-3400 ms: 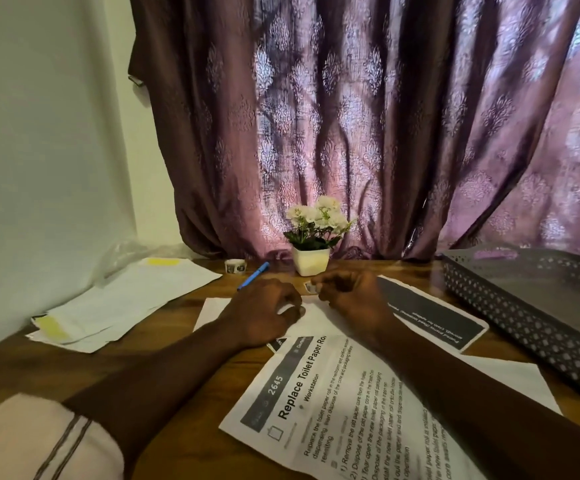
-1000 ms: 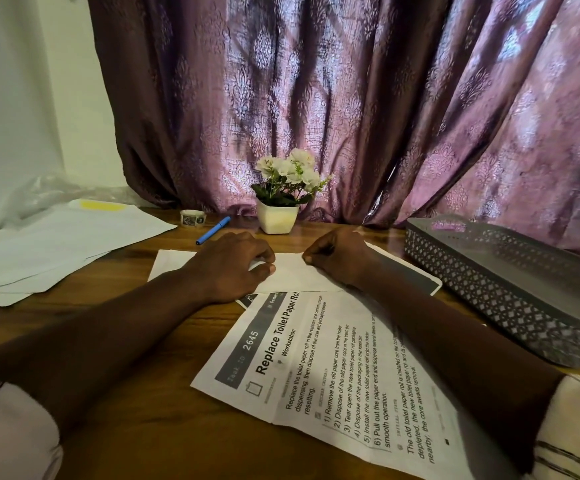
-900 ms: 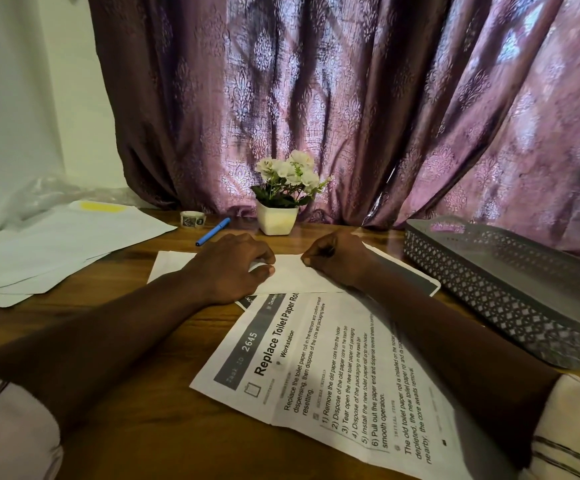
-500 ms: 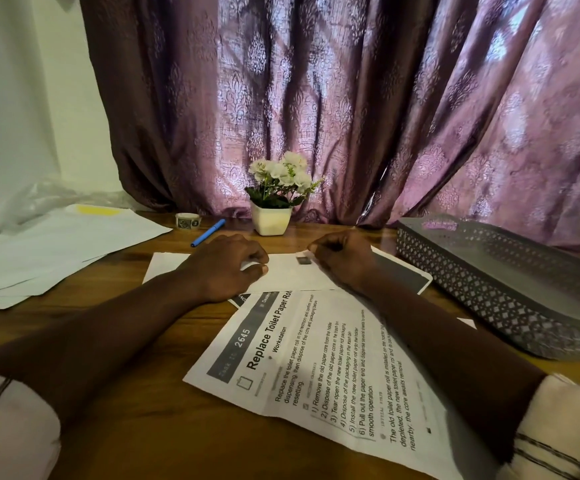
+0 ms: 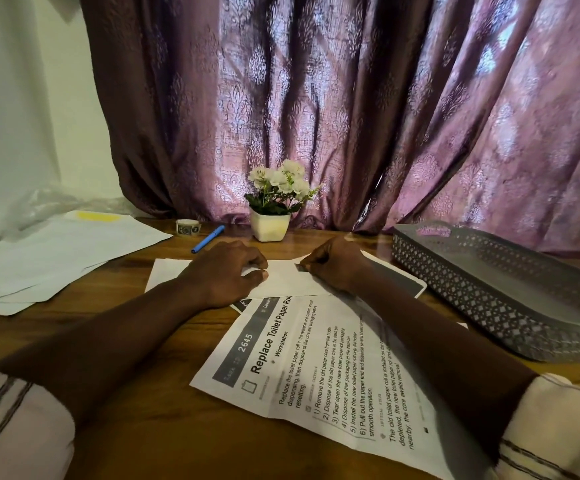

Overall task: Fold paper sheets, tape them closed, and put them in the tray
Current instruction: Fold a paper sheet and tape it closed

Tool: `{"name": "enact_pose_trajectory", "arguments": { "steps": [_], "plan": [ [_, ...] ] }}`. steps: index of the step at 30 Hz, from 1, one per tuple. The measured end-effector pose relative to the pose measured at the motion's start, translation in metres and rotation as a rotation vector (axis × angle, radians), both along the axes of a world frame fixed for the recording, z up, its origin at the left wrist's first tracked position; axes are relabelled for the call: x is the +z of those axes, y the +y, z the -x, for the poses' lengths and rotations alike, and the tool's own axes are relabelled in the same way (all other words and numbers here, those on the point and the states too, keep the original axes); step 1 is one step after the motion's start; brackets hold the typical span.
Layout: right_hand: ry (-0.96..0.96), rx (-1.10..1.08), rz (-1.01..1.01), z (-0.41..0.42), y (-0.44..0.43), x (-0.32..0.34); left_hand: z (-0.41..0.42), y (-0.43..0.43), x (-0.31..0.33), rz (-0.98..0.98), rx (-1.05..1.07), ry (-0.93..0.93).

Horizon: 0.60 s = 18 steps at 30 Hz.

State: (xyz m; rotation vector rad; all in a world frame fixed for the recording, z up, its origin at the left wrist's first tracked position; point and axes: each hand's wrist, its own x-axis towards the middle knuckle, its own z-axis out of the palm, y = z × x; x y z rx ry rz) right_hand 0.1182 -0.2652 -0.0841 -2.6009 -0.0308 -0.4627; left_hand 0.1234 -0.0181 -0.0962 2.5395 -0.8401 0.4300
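Right grip: right hand (image 5: 335, 265) curled tight, fingertips down at the tape piece (image 5: 300, 268); pinching or just pressing, cannot tell.
Left grip: left hand (image 5: 226, 273) with bent fingers, tips on the folded sheet (image 5: 281, 280), pinning it; whether it nips the edge, cannot tell.
Change: half a second ago the right fingertips sat a little back and the dark tape piece lay bare on the sheet; now they are at it again. Left hand has not moved off the sheet.
Meaning: judged to be rubbing the tape down, so the fold is done and the sealing is nearly done. Tray step not started.
Sheet vs grip: flat on the table (image 5: 143, 427), under both hands, bare part between them.
Tray vs grip: tray (image 5: 489, 289) right of the right hand, near but apart; no sheets seen in it.
Tape roll vs grip: tape roll (image 5: 188, 226) beyond the left hand, with the pen (image 5: 208, 239) between.
Next sheet vs grip: printed sheet (image 5: 316, 368) on the person's side of both hands, under the right forearm, unfolded.
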Motion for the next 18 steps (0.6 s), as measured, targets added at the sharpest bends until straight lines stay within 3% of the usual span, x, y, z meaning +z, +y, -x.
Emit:
{"name": "enact_pose_trajectory", "arguments": {
  "steps": [6, 12, 18],
  "plan": [
    [0.065, -0.004, 0.011, 0.011, 0.004, 0.003, 0.004, 0.002, 0.002, -0.002, 0.011, 0.013],
    [-0.140, 0.035, -0.107, 0.015, 0.006, -0.018, 0.007, 0.001, 0.004, -0.076, 0.166, -0.001],
    [-0.083, -0.091, 0.234, 0.015, 0.012, -0.018, 0.008, 0.001, 0.006, -0.096, 0.191, 0.079]
  ]
}}
